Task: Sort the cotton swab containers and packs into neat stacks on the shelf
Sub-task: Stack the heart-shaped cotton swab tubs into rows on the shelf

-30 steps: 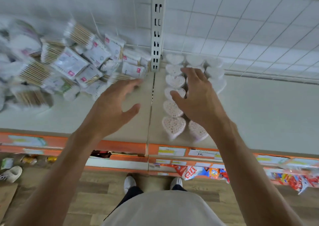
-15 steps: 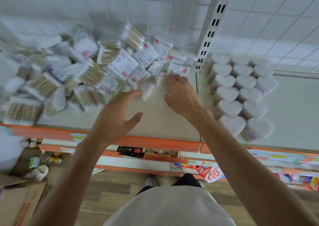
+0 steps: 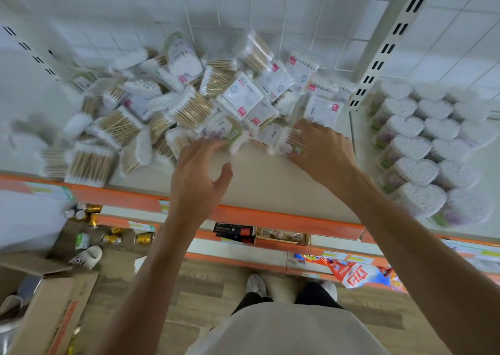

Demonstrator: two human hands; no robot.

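Observation:
A loose heap of cotton swab packs point(image 3: 189, 105), clear bags with wooden sticks and white labelled ones, covers the left bay of the shelf point(image 3: 270, 184). Heart-shaped swab containers point(image 3: 414, 148) stand in neat rows in the right bay. My left hand point(image 3: 197, 176) hovers open at the heap's front edge, its fingertips blurred beside a pack. My right hand point(image 3: 322, 148) reaches into the heap's right end, thumb and fingers curled round a small swab pack point(image 3: 285, 140).
A slotted upright post point(image 3: 378, 56) divides the two bays. The shelf has an orange front rail point(image 3: 270, 218). Below, snack bags point(image 3: 351, 273) lie on lower shelves. On the floor are an open cardboard box point(image 3: 54, 314), several cans point(image 3: 113, 237) and a slipper point(image 3: 86, 257).
The view has swung left from the heart containers to the heap. My right hand left the hearts and closed on a pack at the heap's edge; my left hand followed toward the heap.

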